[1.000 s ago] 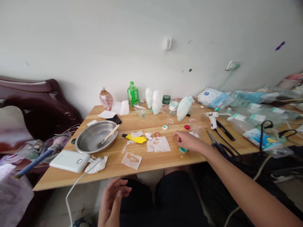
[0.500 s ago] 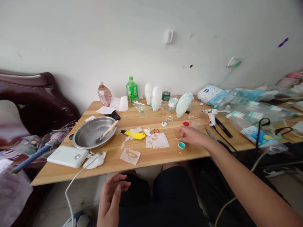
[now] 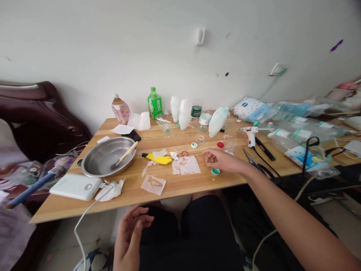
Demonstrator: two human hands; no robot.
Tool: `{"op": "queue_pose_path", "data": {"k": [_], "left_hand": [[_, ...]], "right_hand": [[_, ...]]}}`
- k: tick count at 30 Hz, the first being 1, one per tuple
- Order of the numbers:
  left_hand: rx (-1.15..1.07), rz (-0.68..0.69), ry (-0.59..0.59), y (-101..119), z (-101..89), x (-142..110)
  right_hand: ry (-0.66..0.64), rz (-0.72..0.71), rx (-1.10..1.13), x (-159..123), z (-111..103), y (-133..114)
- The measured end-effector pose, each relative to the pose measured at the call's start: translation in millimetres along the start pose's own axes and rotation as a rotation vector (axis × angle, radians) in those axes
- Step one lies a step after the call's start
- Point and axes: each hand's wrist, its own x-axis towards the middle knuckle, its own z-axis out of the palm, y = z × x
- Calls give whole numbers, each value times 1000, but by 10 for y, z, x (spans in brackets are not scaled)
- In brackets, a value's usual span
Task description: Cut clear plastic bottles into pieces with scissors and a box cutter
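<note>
My right hand [image 3: 216,160] hovers over the table with its fingers bent and slightly apart, and I see nothing in them. Just left of its fingertips lies a white sheet of torn paper [image 3: 192,166] with a ragged hole. A teal bottle cap [image 3: 215,171] sits below the palm. Near my lap, in front of the table edge, my left hand [image 3: 132,229] is loosely open and holds nothing. A yellow-handled utility knife [image 3: 161,159] and a smaller torn paper piece [image 3: 153,184] lie left of the sheet. A red rubber band [image 3: 184,153] is just behind it.
On the left, a metal basin [image 3: 98,160] with a brush [image 3: 126,154] stands behind a white power bank [image 3: 73,187]. White-coated bottles [image 3: 184,114] stand at the back. To the right are a glue gun [image 3: 251,136], scissors [image 3: 258,165] and several clear plastic bottles [image 3: 301,152].
My right hand has moved left, closer to the torn paper sheet. My left hand has barely moved. The view has shifted slightly.
</note>
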Motion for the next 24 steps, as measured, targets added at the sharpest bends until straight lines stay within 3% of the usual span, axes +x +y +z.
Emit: {"op": "queue_pose_path", "data": {"k": [7,17,24], "left_hand": [[38,15,-16,21,51,-30],[3,-12,-25,-26,12,-6],[-9,-3,-9,-16,-14,5]], "right_hand": [[54,128,-70,-28,-5,112],[53,-12,49,26,86,-104],[276,13,75,-187,-71,-44]]}}
